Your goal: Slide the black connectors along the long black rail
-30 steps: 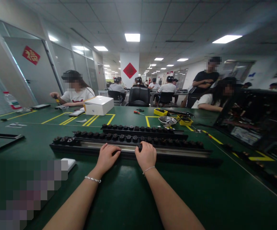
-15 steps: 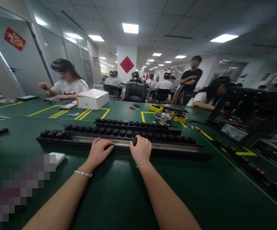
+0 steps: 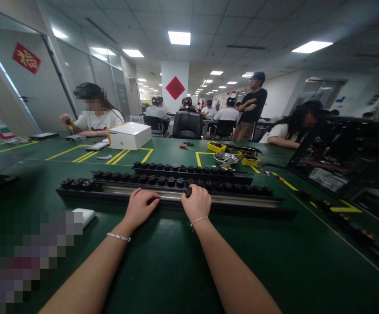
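Note:
Across the table in front of me lies a long black rail [image 3: 255, 205] with a pale metallic strip along its channel. Several black round parts [image 3: 76, 184] sit at its left end. My left hand [image 3: 142, 207] grips the rail left of its middle, fingers bent over the channel and thumb along the near side. A little to the right, my right hand [image 3: 197, 204] pinches a small black round part [image 3: 188, 191] at the channel; the fingers partly hide it. Right behind stands a row of similar round parts [image 3: 152, 179], with another black rail [image 3: 235, 178] farther back.
A white box [image 3: 135, 136], an orange screwdriver [image 3: 184, 147], yellow bins [image 3: 215, 147] and a metal bowl [image 3: 225, 159] stand farther back. A large black casing [image 3: 333, 152] is at right. A white object [image 3: 84, 216] lies left of my arm. Co-workers sit across the green table [image 3: 163, 261].
My view has shifted slightly, so the scene sits a little farther right. Both hands keep their places on the rail. A blurred grey object has come in at the left edge. The standing person has turned.

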`<state>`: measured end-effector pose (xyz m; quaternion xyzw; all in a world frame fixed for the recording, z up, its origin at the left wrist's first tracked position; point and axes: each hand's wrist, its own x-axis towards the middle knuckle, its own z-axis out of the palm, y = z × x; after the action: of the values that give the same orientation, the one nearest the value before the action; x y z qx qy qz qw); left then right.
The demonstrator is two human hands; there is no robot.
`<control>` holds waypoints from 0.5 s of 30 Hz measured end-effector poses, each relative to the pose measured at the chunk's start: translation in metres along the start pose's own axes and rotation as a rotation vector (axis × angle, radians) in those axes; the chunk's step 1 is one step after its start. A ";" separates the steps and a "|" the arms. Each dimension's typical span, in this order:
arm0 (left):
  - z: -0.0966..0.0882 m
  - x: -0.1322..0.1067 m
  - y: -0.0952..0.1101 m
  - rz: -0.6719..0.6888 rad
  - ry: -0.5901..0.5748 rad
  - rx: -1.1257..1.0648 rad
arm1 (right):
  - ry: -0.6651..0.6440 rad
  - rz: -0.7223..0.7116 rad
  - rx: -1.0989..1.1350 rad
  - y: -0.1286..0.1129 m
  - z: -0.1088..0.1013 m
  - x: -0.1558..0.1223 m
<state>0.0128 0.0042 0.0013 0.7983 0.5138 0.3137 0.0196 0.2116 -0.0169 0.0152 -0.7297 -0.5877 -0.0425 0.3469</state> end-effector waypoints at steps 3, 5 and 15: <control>0.001 0.000 -0.002 0.004 0.001 0.000 | -0.001 0.005 0.014 0.000 0.001 0.000; 0.002 0.000 -0.003 0.009 0.004 0.001 | -0.001 0.017 0.026 0.000 0.001 0.000; 0.001 0.000 -0.003 0.007 0.004 -0.001 | -0.012 0.019 0.035 0.000 -0.002 0.000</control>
<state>0.0109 0.0059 -0.0005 0.7996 0.5108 0.3155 0.0176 0.2128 -0.0179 0.0166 -0.7292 -0.5835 -0.0247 0.3566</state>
